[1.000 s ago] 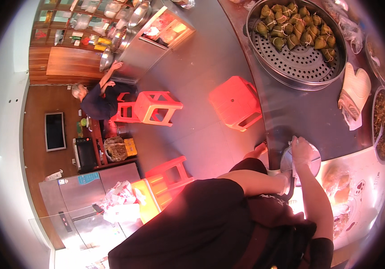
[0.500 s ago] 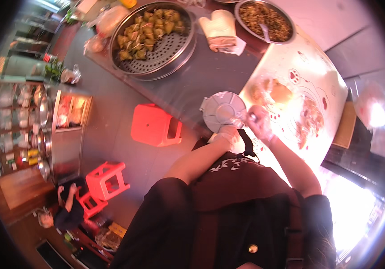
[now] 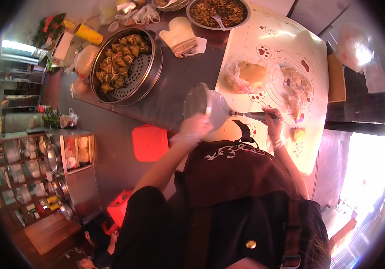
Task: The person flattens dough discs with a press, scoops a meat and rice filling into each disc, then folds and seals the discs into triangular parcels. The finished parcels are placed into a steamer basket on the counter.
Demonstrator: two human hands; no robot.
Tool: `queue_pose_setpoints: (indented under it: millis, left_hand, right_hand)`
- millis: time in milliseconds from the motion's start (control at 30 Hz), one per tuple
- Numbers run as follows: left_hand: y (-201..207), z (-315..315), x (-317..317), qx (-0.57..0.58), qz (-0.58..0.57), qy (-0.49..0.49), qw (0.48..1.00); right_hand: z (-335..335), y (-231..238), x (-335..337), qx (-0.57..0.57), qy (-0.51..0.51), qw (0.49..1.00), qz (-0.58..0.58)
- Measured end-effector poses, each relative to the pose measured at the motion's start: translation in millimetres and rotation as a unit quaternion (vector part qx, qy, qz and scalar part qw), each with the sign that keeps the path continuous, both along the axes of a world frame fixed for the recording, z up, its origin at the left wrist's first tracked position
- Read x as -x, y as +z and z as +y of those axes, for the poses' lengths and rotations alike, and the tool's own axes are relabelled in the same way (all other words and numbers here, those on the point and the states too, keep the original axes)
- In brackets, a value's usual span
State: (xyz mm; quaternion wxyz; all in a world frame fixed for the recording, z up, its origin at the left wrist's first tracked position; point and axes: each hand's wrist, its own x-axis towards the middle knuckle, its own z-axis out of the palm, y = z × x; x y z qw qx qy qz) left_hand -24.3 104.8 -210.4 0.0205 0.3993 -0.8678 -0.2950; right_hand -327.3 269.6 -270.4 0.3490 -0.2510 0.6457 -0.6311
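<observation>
A round grey dough press [image 3: 219, 112] is in front of me at the table's near edge, its upper plate [image 3: 195, 102] tilted up to the left. My left hand [image 3: 196, 128], in a clear plastic glove, grips that plate's near edge; motion blurs its fingers a little. My right hand [image 3: 273, 124], also gloved, is closed round the end of the press's long handle [image 3: 250, 116], which points right. Beyond it, a large lump of pale dough [image 3: 252, 74] sits in clear plastic. More dough under plastic [image 3: 297, 89] is to its right, with a small dough ball [image 3: 298, 134] nearer me.
A steamer tray [image 3: 150, 74] of leaf-wrapped parcels [image 3: 121, 58] stands at the left. Behind are an oven mitt [image 3: 179, 36] and a bowl [image 3: 245, 21] of brown filling with a spoon [image 3: 219, 21]. Red stools [image 3: 150, 143] stand on the floor at the left, near another person [image 3: 103, 249].
The press's upper plate has swung up to the left with my left hand. My right hand has moved right along with the handle. The view has shifted.
</observation>
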Motion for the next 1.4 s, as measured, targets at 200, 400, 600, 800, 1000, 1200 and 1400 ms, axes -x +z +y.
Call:
queue_pose_setpoints:
  millis: [200,400,600,800,1000,1200,1400]
  left_hand:
    - [-16,-67,-134,0.009,0.147,0.404,0.903]
    - [-103,-111,-187,-0.079,-0.120,0.343,0.928]
    - [-144,-113,-152,-0.055,0.091,0.515,0.851]
    - [-103,-123,-136,-0.142,-0.004,0.413,0.900]
    - [-32,-88,-71,-0.263,0.199,0.437,0.837]
    - [-49,-47,-27,-0.399,0.400,0.365,0.740]
    - [-108,-14,-46,-0.407,0.304,0.469,0.722]
  right_hand:
    - [6,-6,6,-0.046,-0.012,0.998,-0.028]
    - [-1,3,11,-0.072,-0.011,0.997,-0.032]
    - [-9,9,14,-0.061,0.009,0.997,-0.043]
    - [-7,5,12,-0.034,0.008,0.999,-0.027]
    - [-7,4,9,-0.058,-0.005,0.998,-0.010]
    - [-11,6,10,-0.019,0.018,1.000,0.007]
    - [-12,5,15,-0.039,0.017,0.999,-0.023]
